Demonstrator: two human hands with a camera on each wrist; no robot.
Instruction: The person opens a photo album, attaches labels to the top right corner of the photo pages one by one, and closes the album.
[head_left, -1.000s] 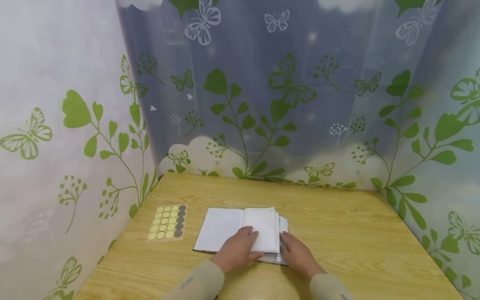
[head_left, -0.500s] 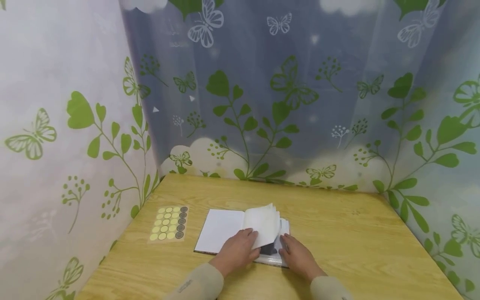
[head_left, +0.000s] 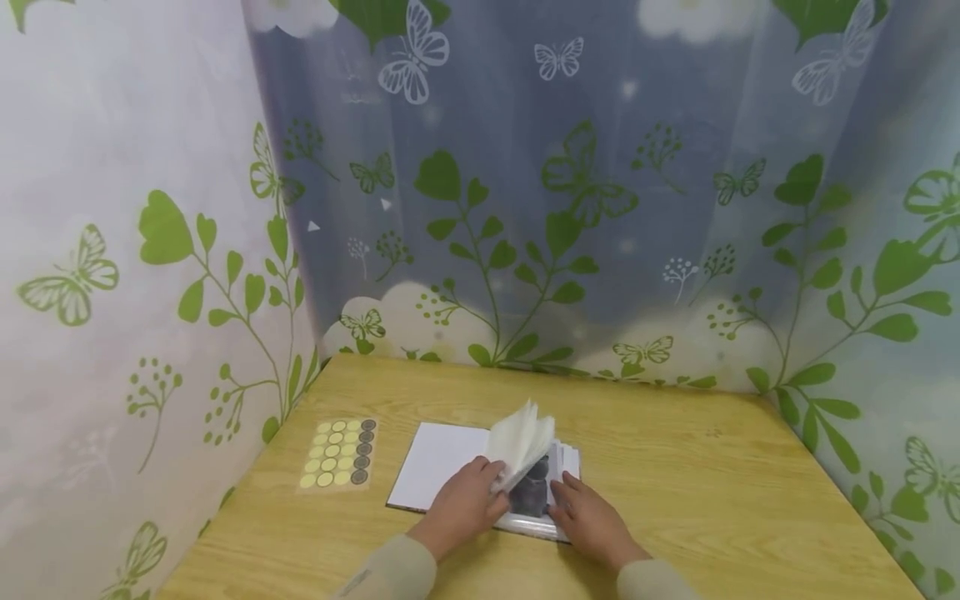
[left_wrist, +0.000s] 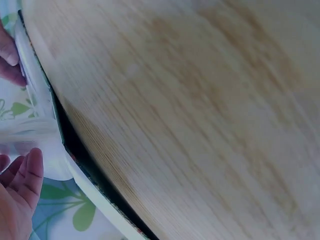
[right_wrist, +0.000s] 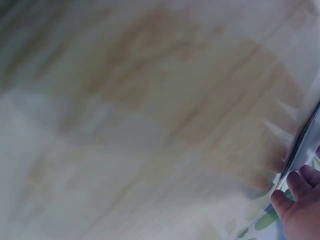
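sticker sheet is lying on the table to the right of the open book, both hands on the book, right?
Not quite: the sticker sheet lies to the left of the open book, not the right, as the head view shows. The left hand and right hand are both on the book, on the table.

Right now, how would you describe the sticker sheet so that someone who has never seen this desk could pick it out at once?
On the wooden table, look to the left edge near the leaf-patterned wall. The sticker sheet lies flat there, apart from the open book that both hands work on. Only it bears rows of small round dots, mostly pale yellow with one dark column on the right.
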